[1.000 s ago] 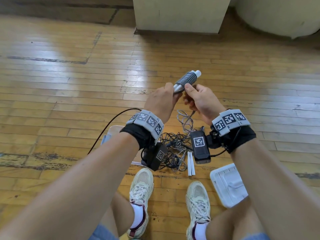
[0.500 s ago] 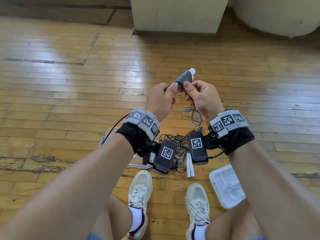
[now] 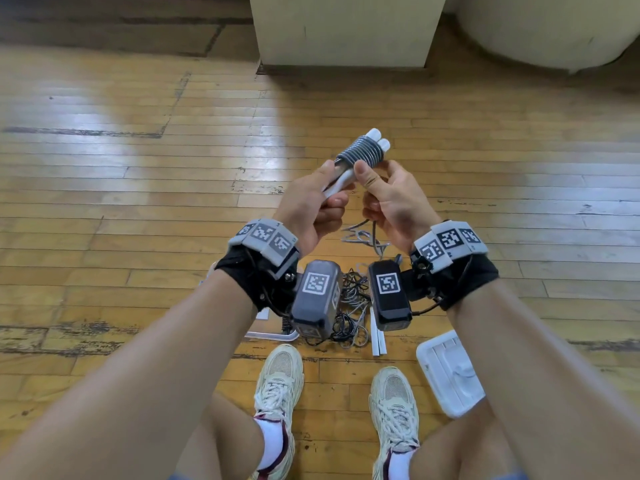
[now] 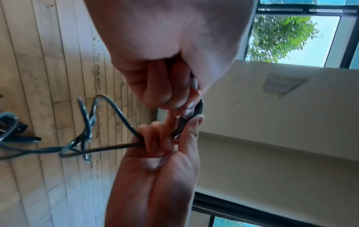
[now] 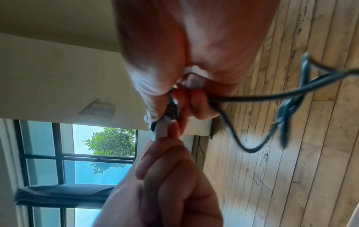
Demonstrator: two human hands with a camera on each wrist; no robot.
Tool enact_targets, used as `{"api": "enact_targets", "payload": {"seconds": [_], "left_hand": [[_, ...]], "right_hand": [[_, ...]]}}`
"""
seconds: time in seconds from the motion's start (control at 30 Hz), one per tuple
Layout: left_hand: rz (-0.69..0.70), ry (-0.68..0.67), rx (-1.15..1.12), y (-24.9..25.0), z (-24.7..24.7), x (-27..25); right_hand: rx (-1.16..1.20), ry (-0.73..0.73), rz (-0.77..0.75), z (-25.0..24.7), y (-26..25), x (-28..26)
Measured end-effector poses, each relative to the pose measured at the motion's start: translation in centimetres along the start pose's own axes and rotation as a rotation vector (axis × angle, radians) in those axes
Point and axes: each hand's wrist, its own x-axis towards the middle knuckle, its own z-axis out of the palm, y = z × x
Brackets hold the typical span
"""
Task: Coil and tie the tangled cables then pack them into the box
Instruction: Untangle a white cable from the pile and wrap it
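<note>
Grey cable [image 3: 360, 153] coiled round white sticks [image 3: 375, 138], honey-brown plank floor [image 3: 138, 202], cream sneakers [image 3: 280, 379]

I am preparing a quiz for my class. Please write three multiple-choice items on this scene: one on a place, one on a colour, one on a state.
1. Where is the tangled pile of cables?
A. on the floor ahead of the shoes
B. in the box
C. on a table

2. What colour are the sticks under the coil?
A. red
B. white
C. green

3. How is the left hand?
A. gripping the sticks
B. flat on the floor
C. hanging idle

Answers:
1 A: the pile lies on the floor ahead of the shoes.
2 B: the sticks show white tips.
3 A: the left hand curls round them.
</note>
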Motion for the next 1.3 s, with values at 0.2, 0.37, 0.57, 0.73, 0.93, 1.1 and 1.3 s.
{"api": "enact_targets", "payload": {"seconds": [0.2,0.37,0.57,0.73,0.93,1.1,1.3], "left_hand": [[0.128,0.112,0.468,-0.3,-0.7,0.8],[0.441,0.194,1.274,-1.7,-1.1,0.7],[0.554,0.297,1.464,-2.1,-1.3,0.7],[0.465,0.352,1.393,-1.8,-1.7,1.0],[0.4,0.32,1.13,-0.8,-2.0,1.8],[0.365,0.168,0.707,-1.0,-1.3,1.4],[0.21,0.018,0.294,-0.8,-0.6,0.5]], "right_hand": [[-0.265,0.194,-0.093,-0.8,0.9,0.6],[-0.307,0.303,-0.053,-0.5,1.5,1.2],[-0.299,0.237,-0.02,0.4,1.2,1.0],[-0.25,0.024,0.063,0.3,0.5,0.4],[-0.007,-0.052,0.164,-0.2,0.4,0.3],[0.053,-0.062,0.177,-0.6,0.1,0.2],[0.03,-0.042,0.163,-0.6,-0.2,0.3]]}}
